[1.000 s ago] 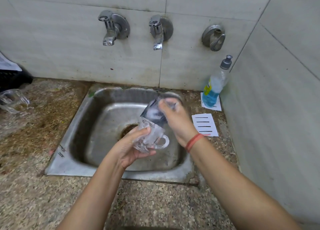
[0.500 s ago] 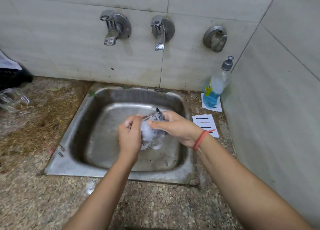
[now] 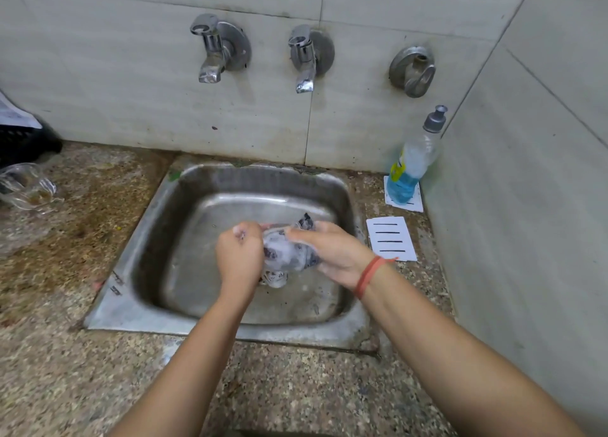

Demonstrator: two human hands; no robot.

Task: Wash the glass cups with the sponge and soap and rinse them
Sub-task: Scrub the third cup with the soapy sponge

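Both hands had dropped lower into the sink (image 3: 158, 212) since the earlier frame, closing around the cup. At frame centre the left hand (image 3: 240, 258) was clenched on the sudsy glass cup (image 3: 279, 255), while the right hand (image 3: 332, 255) pressed the dark sponge (image 3: 307, 222) against it. The cup lay between the two grips, its long axis roughly left to right. A second cup (image 3: 28, 186) waited on the worktop (image 3: 82, 239) at far left, nearer the left hand. No tap was running.

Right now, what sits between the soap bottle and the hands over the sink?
In the head view, a white card with black lines lies on the counter between the soap bottle and the right hand.
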